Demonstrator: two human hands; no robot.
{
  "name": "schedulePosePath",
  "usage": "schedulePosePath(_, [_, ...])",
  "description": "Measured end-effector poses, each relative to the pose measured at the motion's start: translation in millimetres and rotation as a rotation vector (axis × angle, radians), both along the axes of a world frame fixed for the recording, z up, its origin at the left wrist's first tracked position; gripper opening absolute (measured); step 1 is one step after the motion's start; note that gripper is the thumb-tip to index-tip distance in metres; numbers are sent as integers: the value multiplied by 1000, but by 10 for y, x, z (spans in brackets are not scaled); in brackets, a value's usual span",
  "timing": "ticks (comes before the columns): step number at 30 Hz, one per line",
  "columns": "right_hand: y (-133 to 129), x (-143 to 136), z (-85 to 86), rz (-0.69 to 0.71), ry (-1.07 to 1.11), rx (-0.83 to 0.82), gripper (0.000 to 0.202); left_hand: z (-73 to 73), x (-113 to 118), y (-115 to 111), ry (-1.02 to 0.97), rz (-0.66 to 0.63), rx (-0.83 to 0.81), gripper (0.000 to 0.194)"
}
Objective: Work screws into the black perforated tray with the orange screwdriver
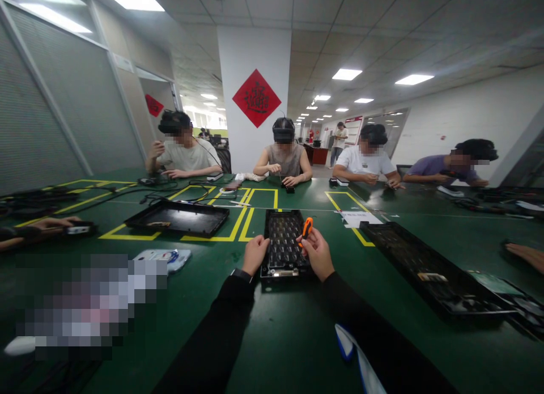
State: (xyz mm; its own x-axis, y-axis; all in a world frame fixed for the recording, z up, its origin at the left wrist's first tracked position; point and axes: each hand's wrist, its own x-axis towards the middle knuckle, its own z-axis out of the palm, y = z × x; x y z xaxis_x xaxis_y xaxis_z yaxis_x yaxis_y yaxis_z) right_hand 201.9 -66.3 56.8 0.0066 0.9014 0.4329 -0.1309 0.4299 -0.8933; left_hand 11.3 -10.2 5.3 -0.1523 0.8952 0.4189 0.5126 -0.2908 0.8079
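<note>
A black rectangular casing (284, 241) with rows of small shapes inside lies on the green table, its long side pointing away from me. My left hand (255, 254) is closed on the casing's left edge. In my right hand (318, 254), at the casing's right edge, is an orange and black tool (307, 228), held upright between the fingers. The tool's lower end is hard to make out against the dark casing.
A black tray (178, 217) lies to the left, a long black housing (419, 263) to the right, beside white paper (361, 219). A pixelated object (93, 303) sits at the near left. Several people sit around the table; others' hands (57, 223) reach in from the sides.
</note>
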Motion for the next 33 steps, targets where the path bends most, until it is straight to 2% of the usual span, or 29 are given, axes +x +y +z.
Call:
schedulePosePath(10, [25, -14, -23, -71, 33, 11, 41, -25, -12, 15, 21, 0, 16, 33])
schedulePosePath(20, [29, -25, -37, -63, 30, 26, 37, -32, -5, 32, 20, 6, 8, 33])
schedulePosePath(26, [43, 1, -46, -33, -64, 16, 26, -30, -10, 19, 10, 1, 12, 33])
schedulePosePath(33, [31, 15, -18, 13, -28, -7, 38, -22, -7, 17, 11, 1, 16, 33])
